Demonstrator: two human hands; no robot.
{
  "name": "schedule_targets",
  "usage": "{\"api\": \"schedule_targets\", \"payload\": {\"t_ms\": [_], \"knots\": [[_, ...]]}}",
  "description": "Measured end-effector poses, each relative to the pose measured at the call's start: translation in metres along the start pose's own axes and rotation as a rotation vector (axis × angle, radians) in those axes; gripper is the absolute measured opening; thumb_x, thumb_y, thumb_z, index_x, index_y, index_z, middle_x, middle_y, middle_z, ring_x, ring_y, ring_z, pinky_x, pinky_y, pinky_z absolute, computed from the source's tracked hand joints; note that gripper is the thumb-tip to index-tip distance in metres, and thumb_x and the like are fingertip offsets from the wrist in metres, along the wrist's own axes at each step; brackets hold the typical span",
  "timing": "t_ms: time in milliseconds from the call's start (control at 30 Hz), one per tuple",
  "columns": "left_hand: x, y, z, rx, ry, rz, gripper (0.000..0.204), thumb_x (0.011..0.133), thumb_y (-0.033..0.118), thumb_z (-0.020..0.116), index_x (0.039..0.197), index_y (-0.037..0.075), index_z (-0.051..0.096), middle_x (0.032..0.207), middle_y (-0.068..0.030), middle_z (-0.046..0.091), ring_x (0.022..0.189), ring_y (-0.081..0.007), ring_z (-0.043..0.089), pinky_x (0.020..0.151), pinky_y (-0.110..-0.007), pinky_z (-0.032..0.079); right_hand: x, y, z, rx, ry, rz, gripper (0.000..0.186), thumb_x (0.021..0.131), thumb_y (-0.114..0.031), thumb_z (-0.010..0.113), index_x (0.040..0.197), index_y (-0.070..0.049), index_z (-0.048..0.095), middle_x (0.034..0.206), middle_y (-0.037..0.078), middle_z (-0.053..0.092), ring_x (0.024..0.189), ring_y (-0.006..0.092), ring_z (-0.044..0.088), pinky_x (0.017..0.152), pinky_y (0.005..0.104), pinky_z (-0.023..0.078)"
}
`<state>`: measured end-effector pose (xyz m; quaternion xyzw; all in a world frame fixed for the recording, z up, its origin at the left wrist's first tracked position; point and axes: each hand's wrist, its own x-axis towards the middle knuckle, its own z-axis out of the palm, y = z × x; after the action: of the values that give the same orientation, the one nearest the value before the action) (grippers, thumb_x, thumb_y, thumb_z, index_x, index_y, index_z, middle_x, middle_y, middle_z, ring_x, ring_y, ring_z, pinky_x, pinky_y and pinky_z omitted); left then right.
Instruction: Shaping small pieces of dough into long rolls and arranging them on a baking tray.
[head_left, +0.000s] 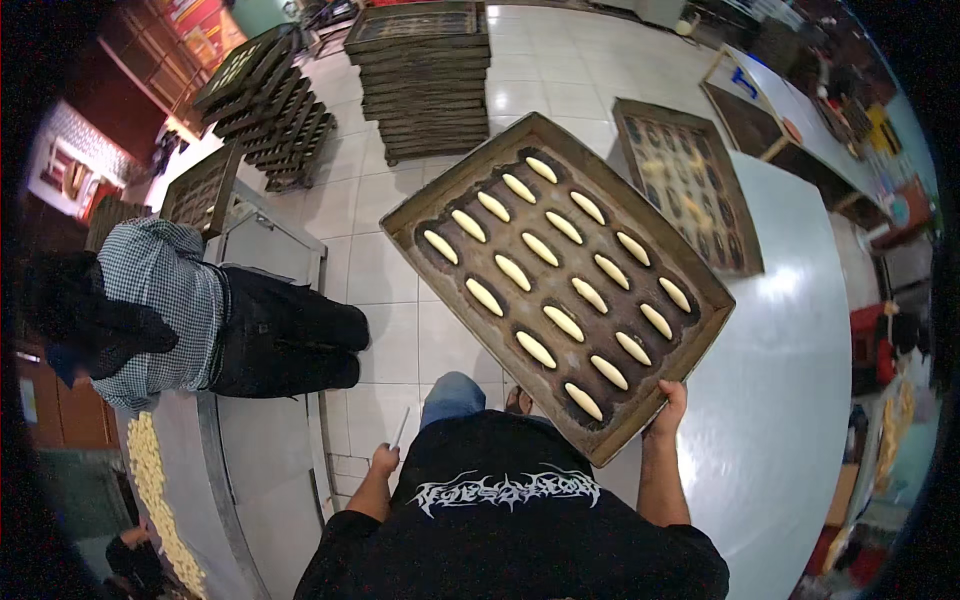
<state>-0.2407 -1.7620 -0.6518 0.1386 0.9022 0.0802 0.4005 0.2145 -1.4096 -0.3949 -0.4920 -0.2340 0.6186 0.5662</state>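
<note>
My right hand [668, 410] grips the near right edge of a large dark baking tray [575, 262], thumb over the rim. The tray is held up at an angle in front of me, partly over the floor and partly over the steel table. Several rows of pale, slender dough pieces [540, 248] lie on it, spaced apart. My left hand [385, 460] is closed around a thin whitish stick-like tool [400, 427] that points upward, low beside my leg and away from the tray. Its exact kind is not clear.
A shiny steel table [790, 350] stands at right, with a second, blurred tray [690, 190] at its far end. Tray stacks [425, 100] rise from the tiled floor ahead. At left, a person in a checked shirt [170, 300] stands by a worktable with many small dough pieces [160, 500].
</note>
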Motion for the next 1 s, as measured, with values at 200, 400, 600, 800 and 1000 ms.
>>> {"api": "schedule_targets", "payload": {"t_ms": [200, 400, 600, 800, 1000], "knots": [[0.017, 0.034, 0.004, 0.074, -0.133, 0.087, 0.049, 0.087, 0.031, 0.059, 0.116, -0.009, 0.061, 0.105, -0.0304, 0.066, 0.099, -0.0401, 0.066, 0.086, -0.043, 0.052, 0.099, 0.01, 0.079, -0.031, -0.06, 0.03, 0.05, 0.076, -0.013, 0.053, 0.124, 0.002, 0.05, 0.113, 0.014, 0.061, 0.102, 0.0283, 0.061, 0.091, 0.039, 0.049], [0.096, 0.068, -0.01, 0.044, -0.234, 0.242, 0.061, 0.079, 0.037, 0.064, 0.115, -0.013, 0.06, 0.113, -0.0285, 0.065, 0.106, -0.0405, 0.063, 0.089, -0.04, 0.05, 0.147, 0.01, 0.171, -0.083, -0.073, 0.021, 0.042, 0.076, -0.014, 0.055, 0.114, 0.003, 0.054, 0.104, 0.013, 0.062, 0.091, 0.0274, 0.062, 0.086, 0.0391, 0.05], [0.182, 0.251, -0.126, -0.029, -0.248, 0.027, 0.06, 0.087, 0.042, 0.056, 0.117, -0.01, 0.059, 0.115, -0.0311, 0.063, 0.106, -0.0411, 0.064, 0.089, -0.043, 0.05, 0.204, 0.015, 0.253, -0.188, 0.024, -0.034, 0.023, 0.075, -0.016, 0.06, 0.093, -0.003, 0.053, 0.091, 0.01, 0.059, 0.085, 0.0245, 0.06, 0.08, 0.0381, 0.05], [0.212, 0.379, -0.219, -0.849, -0.095, 0.162, 0.02, 0.091, 0.019, 0.06, 0.085, 0.001, 0.053, 0.075, -0.0088, 0.057, 0.06, -0.0167, 0.055, 0.055, -0.032, 0.048, 0.28, 0.042, 0.318, -0.14, -0.213, 0.105, 0.037, 0.076, -0.015, 0.057, 0.109, 0.0, 0.053, 0.102, 0.013, 0.061, 0.092, 0.028, 0.062, 0.083, 0.0404, 0.051], [0.212, 0.514, -0.306, -1.208, 0.114, 0.29, 0.023, 0.092, 0.018, 0.066, 0.08, 0.005, 0.05, 0.068, -0.0047, 0.056, 0.058, -0.0162, 0.056, 0.056, -0.029, 0.05, 0.354, 0.059, 0.475, -0.142, -0.391, 0.15, 0.053, 0.076, -0.013, 0.054, 0.127, 0.001, 0.047, 0.116, 0.015, 0.059, 0.105, 0.031, 0.06, 0.093, 0.0425, 0.049]]}}
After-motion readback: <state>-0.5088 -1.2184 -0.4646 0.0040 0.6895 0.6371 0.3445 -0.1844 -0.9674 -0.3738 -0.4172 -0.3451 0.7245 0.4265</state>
